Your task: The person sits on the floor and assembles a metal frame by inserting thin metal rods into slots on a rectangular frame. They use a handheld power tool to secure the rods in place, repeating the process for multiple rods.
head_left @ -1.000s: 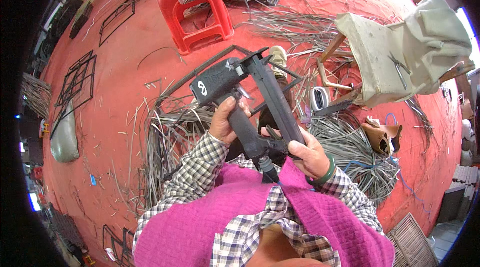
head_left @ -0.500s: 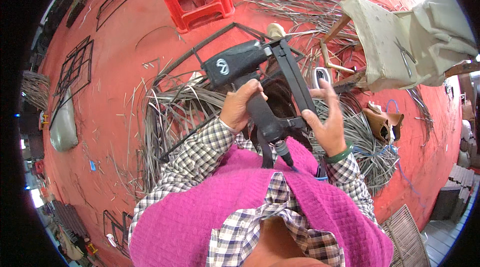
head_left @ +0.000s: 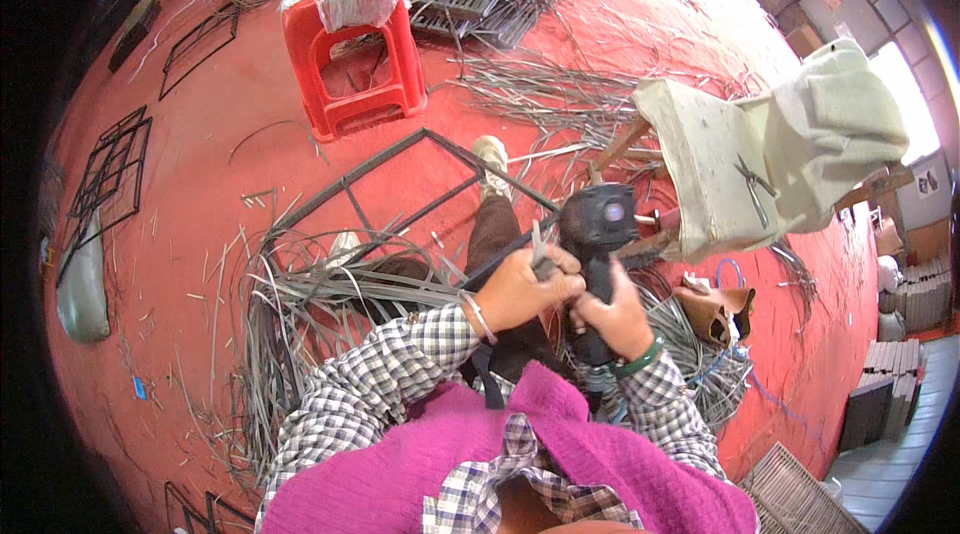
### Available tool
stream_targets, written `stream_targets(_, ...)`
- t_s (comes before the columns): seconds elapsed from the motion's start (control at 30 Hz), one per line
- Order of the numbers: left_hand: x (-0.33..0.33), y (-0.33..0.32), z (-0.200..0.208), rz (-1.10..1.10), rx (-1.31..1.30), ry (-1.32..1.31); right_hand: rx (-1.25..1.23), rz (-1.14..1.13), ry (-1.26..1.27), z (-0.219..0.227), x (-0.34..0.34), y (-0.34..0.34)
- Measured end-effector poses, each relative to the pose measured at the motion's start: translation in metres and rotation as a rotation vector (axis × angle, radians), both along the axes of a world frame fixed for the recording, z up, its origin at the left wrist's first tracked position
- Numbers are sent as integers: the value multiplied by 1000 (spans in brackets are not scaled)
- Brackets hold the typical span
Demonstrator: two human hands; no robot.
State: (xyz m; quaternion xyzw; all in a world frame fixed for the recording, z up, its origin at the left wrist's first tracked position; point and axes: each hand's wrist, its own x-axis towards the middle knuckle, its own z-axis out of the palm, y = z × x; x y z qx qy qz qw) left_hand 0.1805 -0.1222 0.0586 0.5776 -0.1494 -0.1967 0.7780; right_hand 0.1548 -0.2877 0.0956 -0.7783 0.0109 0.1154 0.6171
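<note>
My right hand (head_left: 618,312) is wrapped around the grip of a black pneumatic staple gun (head_left: 598,216), its body end turned upward. My left hand (head_left: 522,286) is closed beside the grip, and the end of a grey flat strip (head_left: 537,236) sticks up from its fingers. Both hands are close together in front of my body; whether the left also touches the gun is hard to see. Beyond them lies a black metal frame (head_left: 385,166), with my legs by it. Long grey strips (head_left: 285,319) are heaped over its left side.
A red plastic stool (head_left: 400,64) with a wrapped top stands ahead. At the right is a cloth-covered chair (head_left: 690,169) with pliers (head_left: 752,189) on its seat. More strips (head_left: 560,89) and several dark frames (head_left: 110,169) lie on the red floor. A blue hose (head_left: 785,404) runs at the right.
The staple gun has turned and moved right, its magazine no longer showing. My right hand has moved from the magazine to the grip. My left hand has left the grip and now holds a strip.
</note>
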Motion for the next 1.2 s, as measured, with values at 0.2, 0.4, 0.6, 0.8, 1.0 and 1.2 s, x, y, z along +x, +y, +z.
stream_targets(0.2,49,39,43,135,-341,409,-1016,-160,-539,13,83,-113)
stream_targets(0.4,85,46,102,118,-636,130,-1536,-321,23,16,156,-217)
stream_targets(0.6,103,17,53,268,-439,470,-1793,-384,-23,-6,164,-256)
stream_targets(0.8,105,-10,21,251,-730,540,-710,187,-421,-4,125,-106)
stream_targets(1.0,89,-22,15,425,-384,302,275,294,139,-68,53,32)
stream_targets(1.2,69,-1,-7,326,-97,-54,335,163,38,-116,41,48)
